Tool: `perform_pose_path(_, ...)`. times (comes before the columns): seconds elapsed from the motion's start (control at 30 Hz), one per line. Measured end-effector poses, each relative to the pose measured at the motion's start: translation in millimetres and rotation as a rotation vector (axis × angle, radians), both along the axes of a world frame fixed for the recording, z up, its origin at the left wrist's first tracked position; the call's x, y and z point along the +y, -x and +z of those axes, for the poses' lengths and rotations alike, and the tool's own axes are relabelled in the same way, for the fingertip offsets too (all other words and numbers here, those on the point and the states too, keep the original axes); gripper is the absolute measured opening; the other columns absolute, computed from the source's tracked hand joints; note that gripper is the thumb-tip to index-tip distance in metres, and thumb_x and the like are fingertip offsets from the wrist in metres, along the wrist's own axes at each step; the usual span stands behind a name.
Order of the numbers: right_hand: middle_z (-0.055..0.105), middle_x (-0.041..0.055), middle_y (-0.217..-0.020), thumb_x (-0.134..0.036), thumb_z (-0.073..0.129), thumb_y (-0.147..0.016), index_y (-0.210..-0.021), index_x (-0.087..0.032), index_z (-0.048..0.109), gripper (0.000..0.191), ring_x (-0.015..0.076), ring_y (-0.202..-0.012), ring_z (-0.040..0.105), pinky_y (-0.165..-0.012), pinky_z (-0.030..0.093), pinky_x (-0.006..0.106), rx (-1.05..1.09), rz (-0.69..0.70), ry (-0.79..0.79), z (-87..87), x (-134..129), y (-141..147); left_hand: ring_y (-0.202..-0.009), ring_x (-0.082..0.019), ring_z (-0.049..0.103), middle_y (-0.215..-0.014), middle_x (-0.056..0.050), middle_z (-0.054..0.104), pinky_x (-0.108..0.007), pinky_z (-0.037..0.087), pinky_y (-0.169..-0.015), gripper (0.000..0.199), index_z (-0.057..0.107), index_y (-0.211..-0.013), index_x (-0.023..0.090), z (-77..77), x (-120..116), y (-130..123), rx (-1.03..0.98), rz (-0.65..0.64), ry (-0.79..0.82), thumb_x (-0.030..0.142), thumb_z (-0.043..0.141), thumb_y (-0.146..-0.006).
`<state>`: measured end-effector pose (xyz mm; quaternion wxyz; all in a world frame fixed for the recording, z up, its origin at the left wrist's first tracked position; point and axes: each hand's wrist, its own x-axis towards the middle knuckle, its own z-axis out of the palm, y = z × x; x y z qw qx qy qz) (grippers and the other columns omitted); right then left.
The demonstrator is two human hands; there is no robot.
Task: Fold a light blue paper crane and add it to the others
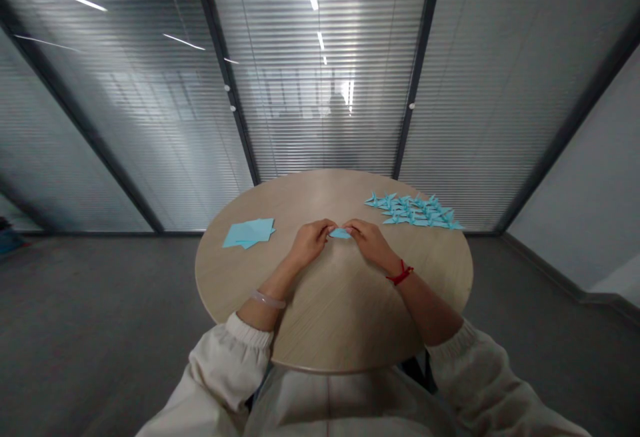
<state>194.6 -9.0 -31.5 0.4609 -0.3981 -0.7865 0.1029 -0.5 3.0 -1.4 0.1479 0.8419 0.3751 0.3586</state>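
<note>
A small folded piece of blue paper (340, 233) is held between my two hands over the middle of the round table. My left hand (314, 238) pinches its left end with thumb and fingertips. On the right end, the fingers of my right hand (369, 240) are closed in the same way. Parts of the paper's edges are hidden behind my fingertips. To the left lies a loose stack of flat blue paper sheets (249, 231). Several folded blue paper cranes (413, 210) stand in close rows at the right rear of the table.
The round wooden table (345, 317) has a curved edge close to my body. Behind it rise glass panels with blinds (325, 123) in dark frames. A white wall (590, 177) stands on the right, and grey floor (100, 317) surrounds the table.
</note>
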Motion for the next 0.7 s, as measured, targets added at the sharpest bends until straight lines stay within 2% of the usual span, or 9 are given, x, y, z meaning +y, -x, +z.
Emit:
perform_pose_path(0.23, 0.070, 0.0060, -0.093, -0.023, 0.041, -0.096, -0.096, -0.018, 0.066, 0.025, 0.0183, -0.086, 0.062, -0.079, 0.044, 0.028, 0.028, 0.038, 0.056, 2.9, -3, -1, -0.069, -0.015, 0.063, -0.075, -0.005, 0.068, -0.023, 0.045, -0.069, 0.025, 0.067, -0.094, 0.014, -4.7, 6, 3, 0.013, -0.031, 0.024, 0.011, 0.044, -0.085)
perform_pose_path(0.43, 0.063, -0.0011, -0.074, -0.019, 0.041, -0.092, -0.120, -0.018, 0.050, 0.029, 0.0165, -0.066, 0.057, -0.066, 0.041, 0.026, 0.085, 0.027, 0.137, 3.9, -7, -1, -0.066, -0.014, 0.061, -0.074, -0.003, 0.066, -0.024, 0.046, -0.066, 0.028, 0.066, -0.097, 0.015, -8.2, 7, 4, -0.004, -0.060, 0.066, 0.010, 0.045, -0.081)
perform_pose_path(0.6, 0.062, -0.0010, -0.074, -0.022, 0.040, -0.092, -0.119, -0.019, 0.045, 0.028, 0.0177, -0.067, 0.057, -0.066, 0.042, 0.027, 0.124, -0.010, 0.115, 0.9, -4, -1, -0.058, -0.010, 0.059, -0.082, -0.004, 0.066, -0.022, 0.048, -0.060, 0.026, 0.066, -0.100, 0.014, -9.6, 11, 3, -0.184, -0.110, 0.180, 0.021, 0.044, -0.089)
perform_pose_path(0.7, 0.063, 0.0001, -0.074, -0.026, 0.042, -0.093, -0.115, -0.020, 0.048, 0.024, 0.0182, -0.066, 0.059, -0.065, 0.043, 0.028, 0.188, -0.062, 0.099, -0.9, -2, -1, -0.065, -0.011, 0.062, -0.090, -0.005, 0.065, -0.022, 0.051, -0.059, 0.033, 0.060, -0.114, 0.014, -8.9, 12, 0, -0.398, -0.131, 0.312, 0.034, 0.052, -0.089)
